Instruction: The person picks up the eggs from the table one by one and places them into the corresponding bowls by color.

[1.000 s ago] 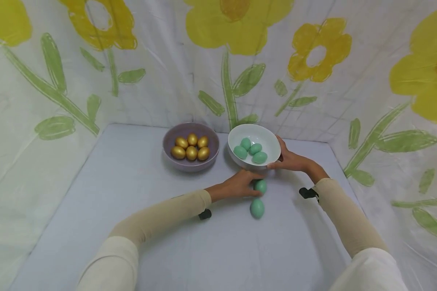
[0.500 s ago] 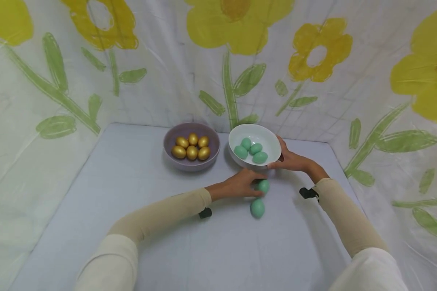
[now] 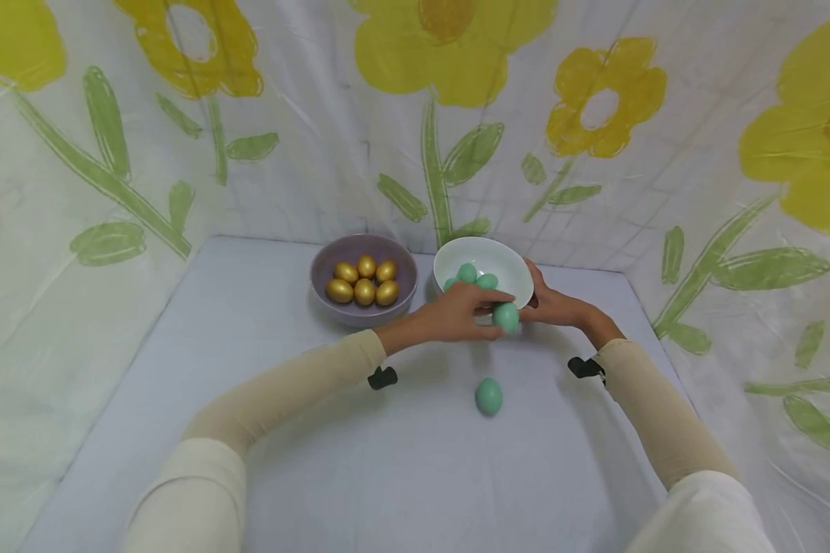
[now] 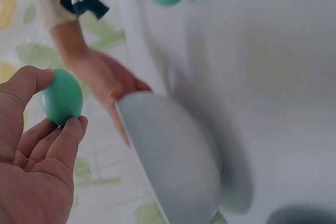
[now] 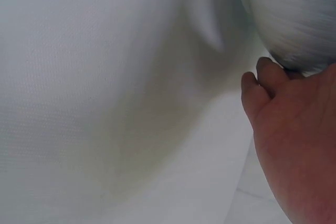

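Note:
My left hand pinches a green egg between thumb and fingertips, above the near rim of the white bowl. In the left wrist view the pinched egg is lifted clear of the table. Gripping the bowl's right side is my right hand; in the right wrist view its fingers curl under the bowl. Several green eggs lie inside this bowl, partly hidden by my left hand. Another green egg rests on the table nearer to me.
Left of the white bowl stands a purple bowl holding several gold eggs. Both bowls are near the far edge of the pale-covered table. A curtain printed with yellow flowers hangs behind and at the sides.
My left hand has picked up the farther of the two green eggs from the table and raised it to the white bowl's near rim. My right hand has stayed on the bowl.

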{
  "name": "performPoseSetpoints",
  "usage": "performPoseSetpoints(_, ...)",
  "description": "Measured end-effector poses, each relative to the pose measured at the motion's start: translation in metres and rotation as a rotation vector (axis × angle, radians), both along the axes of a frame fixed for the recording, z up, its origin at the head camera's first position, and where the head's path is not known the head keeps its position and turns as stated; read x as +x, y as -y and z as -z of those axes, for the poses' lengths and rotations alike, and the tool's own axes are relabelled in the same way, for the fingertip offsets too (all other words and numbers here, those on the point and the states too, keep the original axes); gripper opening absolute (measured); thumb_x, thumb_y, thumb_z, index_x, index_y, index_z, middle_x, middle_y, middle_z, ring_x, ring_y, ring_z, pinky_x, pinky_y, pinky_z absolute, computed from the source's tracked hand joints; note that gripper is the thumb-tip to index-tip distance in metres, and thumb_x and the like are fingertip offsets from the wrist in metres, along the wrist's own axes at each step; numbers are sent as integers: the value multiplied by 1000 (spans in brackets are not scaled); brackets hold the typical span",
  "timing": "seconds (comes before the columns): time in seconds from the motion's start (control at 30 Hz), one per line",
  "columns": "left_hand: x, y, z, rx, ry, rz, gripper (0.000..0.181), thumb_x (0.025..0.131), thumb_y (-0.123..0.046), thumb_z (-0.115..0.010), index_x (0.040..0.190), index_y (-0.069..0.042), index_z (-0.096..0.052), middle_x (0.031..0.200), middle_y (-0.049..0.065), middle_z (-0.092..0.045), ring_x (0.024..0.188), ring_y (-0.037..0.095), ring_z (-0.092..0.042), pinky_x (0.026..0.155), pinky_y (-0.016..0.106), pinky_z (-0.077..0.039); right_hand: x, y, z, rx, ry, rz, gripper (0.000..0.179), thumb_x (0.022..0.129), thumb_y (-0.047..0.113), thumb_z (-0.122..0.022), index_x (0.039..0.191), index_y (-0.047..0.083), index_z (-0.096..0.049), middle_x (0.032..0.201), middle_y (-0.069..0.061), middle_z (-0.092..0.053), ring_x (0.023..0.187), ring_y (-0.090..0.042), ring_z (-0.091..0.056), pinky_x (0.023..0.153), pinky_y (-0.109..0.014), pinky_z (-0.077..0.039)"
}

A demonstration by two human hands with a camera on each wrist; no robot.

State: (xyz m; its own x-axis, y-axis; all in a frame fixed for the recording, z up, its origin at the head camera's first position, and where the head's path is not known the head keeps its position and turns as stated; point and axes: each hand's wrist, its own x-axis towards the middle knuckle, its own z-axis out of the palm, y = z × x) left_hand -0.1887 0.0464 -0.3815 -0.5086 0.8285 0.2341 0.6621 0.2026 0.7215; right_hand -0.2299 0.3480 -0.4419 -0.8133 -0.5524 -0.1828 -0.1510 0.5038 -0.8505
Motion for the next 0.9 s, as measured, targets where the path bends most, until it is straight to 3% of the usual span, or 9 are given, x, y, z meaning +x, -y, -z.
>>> performPoseSetpoints(0.17, -36, 7, -17, -71, -73, -99, 57, 96, -27, -81, 145, -5, -64, 141, 8, -69, 123, 15, -69, 99, 21, -53, 1, -3, 1, 21, 16, 52, 118, 100, 19, -77, 164, 33, 22, 172, -5, 0, 152, -30, -29, 111, -31, -41)
performPoseSetpoints(0.33, -72, 11, -20, -261, -140, -191, 59, 98, -25, -79, 149, -3, -60, 144, 9, -66, 127, 19, -65, 105, 29, -51, 2, -3, 0, 49, 41, 86, 122, 98, 23, -78, 164, 29, 25, 172, -8, 7, 154, -32, -23, 121, -46, -32)
performPoseSetpoints(0.43, -86, 9, -18, -405, -204, -207, 60, 99, -21, -78, 151, -1, -56, 147, 11, -63, 132, 25, -60, 111, 34, -47, 4, -3, 0, 64, 42, 97, 125, 97, 26, -79, 163, 26, 27, 173, -10, 10, 157, -33, -18, 124, -55, -24)
performPoseSetpoints(0.57, -95, 2, -15, -554, -298, -203, 57, 99, -16, -77, 150, 0, -56, 147, 13, -62, 134, 28, -57, 114, 38, -44, 4, -1, 1, 71, 37, 98, 127, 96, 31, -80, 164, 26, 27, 173, -10, 11, 158, -32, -16, 125, -56, -22)
performPoseSetpoints(0.67, -96, -3, -12, -651, -365, -208, 44, 99, -12, -76, 139, -2, -63, 134, 13, -66, 123, 27, -60, 107, 38, -48, 3, 0, 3, 81, 32, 96, 129, 95, 34, -82, 164, 26, 27, 173, -9, 10, 158, -31, -15, 126, -55, -22)
performPoseSetpoints(0.8, -95, -11, -9, -731, -439, -234, 23, 100, -5, -73, 122, -3, -67, 119, 12, -67, 107, 26, -63, 94, 39, -53, 2, 0, 2, 84, 19, 104, 129, 95, 34, -82, 164, 24, 27, 173, -9, 10, 158, -31, -15, 126, -55, -21)
performPoseSetpoints(0.9, -95, -16, -9, -773, -478, -244, 20, 101, -1, -67, 121, -3, -67, 121, 14, -67, 107, 27, -65, 94, 39, -55, 2, 0, -2, 81, 8, 105, 127, 95, 32, -82, 165, 25, 24, 173, -8, 8, 158, -31, -17, 126, -55, -22)
